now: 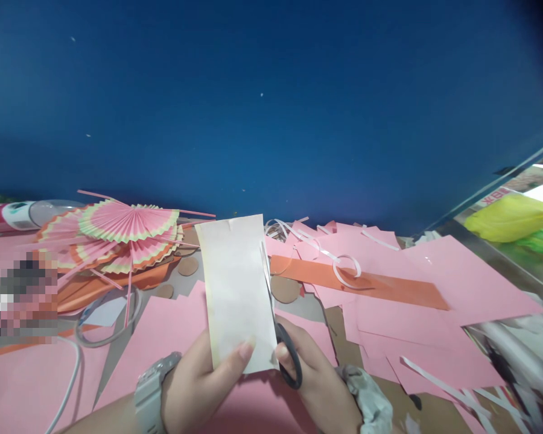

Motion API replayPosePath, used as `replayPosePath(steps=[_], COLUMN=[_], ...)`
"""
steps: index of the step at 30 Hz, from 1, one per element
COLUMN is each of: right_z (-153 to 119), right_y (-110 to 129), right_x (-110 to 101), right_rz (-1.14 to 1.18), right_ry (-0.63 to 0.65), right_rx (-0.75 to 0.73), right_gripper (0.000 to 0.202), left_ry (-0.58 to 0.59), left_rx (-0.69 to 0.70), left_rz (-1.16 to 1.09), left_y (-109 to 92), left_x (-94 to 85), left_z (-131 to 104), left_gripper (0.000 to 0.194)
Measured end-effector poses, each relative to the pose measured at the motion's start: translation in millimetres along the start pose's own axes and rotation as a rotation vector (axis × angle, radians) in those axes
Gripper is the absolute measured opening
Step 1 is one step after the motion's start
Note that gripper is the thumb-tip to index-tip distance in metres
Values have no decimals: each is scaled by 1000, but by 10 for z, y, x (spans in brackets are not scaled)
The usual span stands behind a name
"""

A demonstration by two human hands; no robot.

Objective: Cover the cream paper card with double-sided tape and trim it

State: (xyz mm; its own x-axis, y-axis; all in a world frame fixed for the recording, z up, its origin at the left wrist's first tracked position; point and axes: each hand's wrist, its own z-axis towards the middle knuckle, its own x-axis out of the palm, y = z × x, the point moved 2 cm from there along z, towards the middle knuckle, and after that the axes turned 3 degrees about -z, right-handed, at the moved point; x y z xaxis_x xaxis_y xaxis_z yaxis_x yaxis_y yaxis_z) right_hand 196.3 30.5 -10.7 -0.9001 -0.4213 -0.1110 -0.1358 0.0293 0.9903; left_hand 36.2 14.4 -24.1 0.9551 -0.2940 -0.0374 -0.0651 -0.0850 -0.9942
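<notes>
My left hand (203,374), with a grey watch on its wrist, holds a white paper piece (236,289) upright, thumb on its front and fingers behind. The paper has a pale yellow left edge. My right hand (314,374) grips scissors (289,355) by the black handles, with a pale scrunchie on the wrist. The scissor blades point up along the paper's right edge. Pink paper sheets (163,349) lie beneath both hands.
Folded pink paper fans (129,226) and a bottle (22,216) lie at left, near a roll of tape (84,328). An orange strip (366,286), curled white offcuts (346,271) and more pink sheets (470,283) spread right. A blue partition (271,120) stands behind; yellow plastic (511,217) is far right.
</notes>
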Motion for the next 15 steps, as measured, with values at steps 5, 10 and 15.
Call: replayPosePath(steps=[5,10,15], right_z=[12,12,3], right_y=[9,8,-11], right_x=[-10,1,13], right_rz=[-4,34,65], right_ry=[2,2,13], right_rx=[-9,8,32], right_gripper=[44,45,42], left_ry=[16,36,49], left_rx=[-11,-1,-2], left_rz=[-15,-37,-89], left_y=[-5,-20,-22], left_x=[14,8,15], left_z=[13,35,15], left_gripper=[32,32,31])
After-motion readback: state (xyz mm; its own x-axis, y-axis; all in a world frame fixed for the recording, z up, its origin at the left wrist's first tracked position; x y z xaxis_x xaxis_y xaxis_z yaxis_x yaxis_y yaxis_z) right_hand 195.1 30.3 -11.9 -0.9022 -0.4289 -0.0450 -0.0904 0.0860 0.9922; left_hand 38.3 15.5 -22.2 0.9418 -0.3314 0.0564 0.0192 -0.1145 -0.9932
